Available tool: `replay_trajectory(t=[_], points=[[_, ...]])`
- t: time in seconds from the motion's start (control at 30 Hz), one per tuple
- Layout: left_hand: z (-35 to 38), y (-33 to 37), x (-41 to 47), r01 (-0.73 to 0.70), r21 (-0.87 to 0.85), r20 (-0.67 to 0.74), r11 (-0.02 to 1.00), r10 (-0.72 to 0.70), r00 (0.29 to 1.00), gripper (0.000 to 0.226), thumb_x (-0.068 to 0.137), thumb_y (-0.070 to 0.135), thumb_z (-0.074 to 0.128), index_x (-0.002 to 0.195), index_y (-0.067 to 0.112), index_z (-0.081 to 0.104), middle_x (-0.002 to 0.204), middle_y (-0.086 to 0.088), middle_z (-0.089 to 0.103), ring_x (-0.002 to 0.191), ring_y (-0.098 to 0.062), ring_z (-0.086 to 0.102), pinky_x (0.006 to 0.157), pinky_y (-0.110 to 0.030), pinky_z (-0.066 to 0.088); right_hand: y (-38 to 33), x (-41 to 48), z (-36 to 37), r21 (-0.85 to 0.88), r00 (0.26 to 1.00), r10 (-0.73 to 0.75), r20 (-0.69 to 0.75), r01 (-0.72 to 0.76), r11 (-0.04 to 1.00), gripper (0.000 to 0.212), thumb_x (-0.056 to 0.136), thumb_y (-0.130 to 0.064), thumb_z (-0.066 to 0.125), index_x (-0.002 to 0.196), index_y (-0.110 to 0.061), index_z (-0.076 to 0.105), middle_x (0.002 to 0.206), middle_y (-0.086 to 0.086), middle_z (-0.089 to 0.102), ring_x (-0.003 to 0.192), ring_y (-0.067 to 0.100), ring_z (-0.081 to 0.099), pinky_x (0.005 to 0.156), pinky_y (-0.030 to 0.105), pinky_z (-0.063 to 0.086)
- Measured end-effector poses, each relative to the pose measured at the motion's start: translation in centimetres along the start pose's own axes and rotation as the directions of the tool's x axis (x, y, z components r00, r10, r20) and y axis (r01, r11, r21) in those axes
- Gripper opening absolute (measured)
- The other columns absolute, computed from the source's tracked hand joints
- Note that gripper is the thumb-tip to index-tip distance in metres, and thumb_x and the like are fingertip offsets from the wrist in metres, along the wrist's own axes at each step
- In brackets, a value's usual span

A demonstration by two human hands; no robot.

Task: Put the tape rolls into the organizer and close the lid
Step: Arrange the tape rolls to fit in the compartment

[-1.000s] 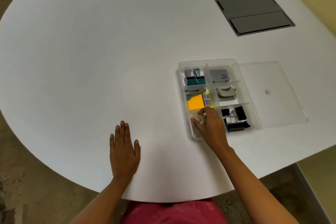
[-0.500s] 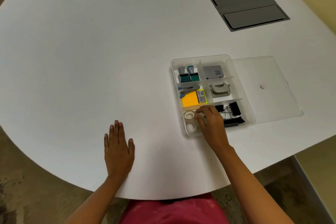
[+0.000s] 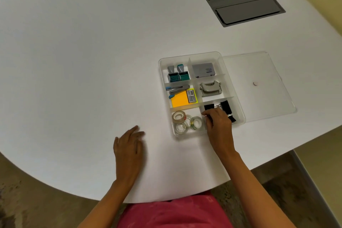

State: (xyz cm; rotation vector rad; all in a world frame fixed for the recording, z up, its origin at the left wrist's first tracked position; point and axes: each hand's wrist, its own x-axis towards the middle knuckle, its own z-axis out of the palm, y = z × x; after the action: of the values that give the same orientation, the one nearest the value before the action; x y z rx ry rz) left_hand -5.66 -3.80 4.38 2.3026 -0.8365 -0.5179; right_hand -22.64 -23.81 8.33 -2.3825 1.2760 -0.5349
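Note:
The clear organizer [image 3: 201, 54] sits on the white table with its transparent lid [image 3: 259, 72] lying flat and open to its right. Several clear tape rolls [image 3: 178, 116] lie in the near-left compartment. My right hand [image 3: 219, 123] rests over the near edge of the organizer, just right of the rolls, at the divider beside the black binder clips [image 3: 225, 106]. Its fingers are loosely curled and I see nothing in them. My left hand [image 3: 128, 141] hovers low over the table left of the organizer, fingers spread, blurred and holding nothing.
Other compartments hold stamps [image 3: 177, 75], a grey box [image 3: 203, 70], a hole punch [image 3: 211, 89], a stapler [image 3: 177, 89] and orange sticky notes [image 3: 179, 100]. A grey hatch [image 3: 240, 0] is set into the table at the back right. The table's edge curves close to my body.
My right hand has let go of a tape roll and slid right to the divider. My left hand has left the table and shifted right toward the organizer.

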Motion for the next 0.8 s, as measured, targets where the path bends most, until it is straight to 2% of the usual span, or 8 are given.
replay_trajectory(t=[0.07, 0.17, 0.23, 0.33, 0.47, 0.57, 0.7, 0.8], points=[[0.5, 2.0, -0.3, -0.069, 0.044, -0.012, 0.997, 0.069, 0.998, 0.027, 0.093, 0.012, 0.049, 0.110, 0.026, 0.065, 0.140, 0.008, 0.050, 0.133, -0.009, 0.040, 0.120, -0.042, 0.002, 0.4, 0.0, 0.1, -0.116, 0.999, 0.006, -0.038, -0.010, 0.993, 0.014, 0.082, 0.003, 0.066, 0.093, -0.005, 0.070, 0.094, 0.013, 0.067, 0.094, 0.032, 0.058, 0.080, 0.031, 0.044], [1.8, 5.4, -0.9, -0.171, 0.124, -0.017, 0.977, 0.174, 0.985, 0.022, 0.092, 0.017, 0.055, 0.106, 0.030, 0.066, 0.139, 0.008, 0.052, 0.134, -0.014, 0.041, 0.117, -0.045, 0.001, 0.8, 0.3, -0.1, -0.235, 0.994, 0.078, -0.072, -0.093, 0.968, 0.015, 0.078, -0.001, 0.070, 0.090, -0.010, 0.070, 0.105, 0.013, 0.065, 0.103, 0.036, 0.054, 0.079, 0.042, 0.042], [2.4, 6.7, -0.7, -0.218, 0.168, 0.001, 0.961, 0.221, 0.975, 0.020, 0.090, 0.021, 0.058, 0.106, 0.030, 0.067, 0.138, 0.005, 0.055, 0.136, -0.020, 0.041, 0.115, -0.050, 0.003, 0.3, 0.4, 0.4, -0.260, 0.995, 0.101, -0.022, -0.103, 0.960, 0.016, 0.076, -0.005, 0.073, 0.091, -0.012, 0.071, 0.116, 0.015, 0.062, 0.109, 0.037, 0.052, 0.081, 0.043, 0.041], [3.6, 9.1, 0.0, -0.192, 0.223, 0.035, 0.956, 0.189, 0.981, 0.025, 0.089, 0.024, 0.059, 0.112, 0.029, 0.066, 0.140, 0.003, 0.054, 0.141, -0.026, 0.033, 0.113, -0.057, 0.000, 0.1, 0.9, 0.7, -0.316, 0.988, 0.117, 0.101, -0.080, 0.946, 0.028, 0.074, -0.021, 0.079, 0.099, -0.014, 0.070, 0.134, 0.018, 0.051, 0.120, 0.039, 0.046, 0.091, 0.048, 0.040], [5.0, 11.3, 1.1, -0.223, 0.309, 0.097, 0.925, 0.202, 0.975, 0.039, 0.088, 0.009, 0.055, 0.125, 0.022, 0.060, 0.141, 0.000, 0.054, 0.144, -0.031, 0.028, 0.112, -0.060, -0.005, 0.2, 1.8, 1.0, -0.399, 0.956, 0.143, 0.257, -0.030, 0.916, 0.044, 0.072, -0.041, 0.078, 0.108, -0.017, 0.066, 0.159, 0.013, 0.016, 0.136, 0.040, 0.028, 0.105, 0.052, 0.029], [5.7, 12.1, 1.9, -0.238, 0.335, 0.138, 0.911, 0.203, 0.969, 0.042, 0.089, 0.013, 0.055, 0.131, 0.019, 0.055, 0.145, -0.003, 0.050, 0.145, -0.032, 0.022, 0.110, -0.056, -0.016, 0.3, 2.6, 0.9, -0.436, 0.925, 0.170, 0.340, -0.005, 0.900, 0.054, 0.071, -0.051, 0.075, 0.112, -0.017, 0.063, 0.161, 0.008, -0.004, 0.142, 0.040, 0.015, 0.112, 0.053, 0.022], [6.6, 12.6, 2.5, -0.220, 0.345, 0.161, 0.913, 0.174, 0.972, 0.041, 0.092, 0.024, 0.052, 0.133, 0.020, 0.052, 0.148, -0.003, 0.046, 0.147, -0.029, 0.018, 0.108, -0.049, -0.025, 0.1, 3.5, 1.2, -0.469, 0.889, 0.186, 0.419, 0.037, 0.882, 0.056, 0.070, -0.052, 0.076, 0.112, -0.016, 0.063, 0.161, 0.008, -0.011, 0.145, 0.041, 0.008, 0.116, 0.054, 0.018], [7.1, 12.6, 2.6, -0.195, 0.329, 0.145, 0.924, 0.155, 0.977, 0.040, 0.091, 0.026, 0.054, 0.131, 0.019, 0.054, 0.147, -0.005, 0.047, 0.147, -0.029, 0.020, 0.110, -0.050, -0.021, 0.2, 4.1, 1.6, -0.493, 0.856, 0.209, 0.473, 0.060, 0.868, 0.057, 0.070, -0.049, 0.077, 0.113, -0.015, 0.060, 0.160, 0.007, -0.016, 0.146, 0.040, 0.002, 0.117, 0.055, 0.015]])
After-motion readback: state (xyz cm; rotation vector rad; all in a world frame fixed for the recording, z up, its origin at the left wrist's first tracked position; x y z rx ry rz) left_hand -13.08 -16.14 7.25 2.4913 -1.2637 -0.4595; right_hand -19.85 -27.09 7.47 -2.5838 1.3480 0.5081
